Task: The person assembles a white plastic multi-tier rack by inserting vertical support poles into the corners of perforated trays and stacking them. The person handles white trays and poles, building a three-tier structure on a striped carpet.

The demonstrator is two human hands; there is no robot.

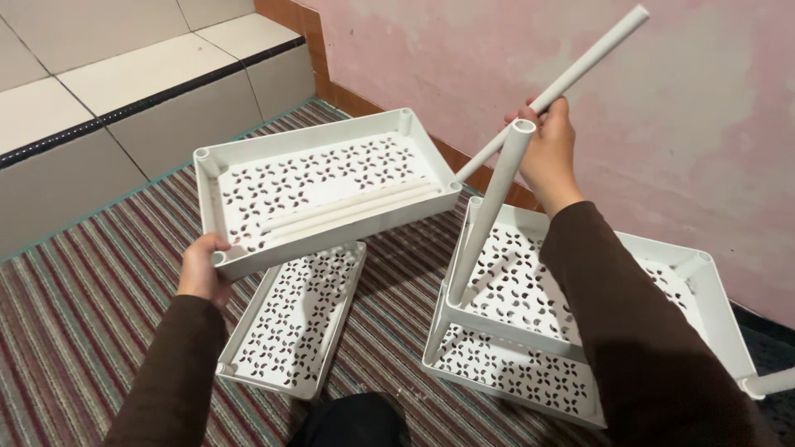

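White perforated tray (319,186), rectangular with a raised rim and round sockets at its corners, hangs tilted in the air above the striped carpet (91,290). Two loose white tubes (348,211) lie inside it along its near long wall. The left hand (203,266) is closed on the tray's near left corner, thumb on the rim and fingers wrapped under it, carrying the tray alone.

The right hand (548,153) is well apart from the left, curled tight around a long white pole (571,79) that slants up to the right before the pink wall (662,124). The pole's lower end points down at the far right corner of the held tray; whether it touches the socket there I cannot tell.

Just in front of that hand an upright post (489,211) rises, leaning slightly, from the near left corner of a stacked rack (704,290), two matching trays joined one above the other, which sits on the carpet under the right forearm. The dark sleeve hides much of it.

Under the lifted tray a third flat tray (290,327) lies on the carpet. A tiled step (124,91) runs behind on the left.
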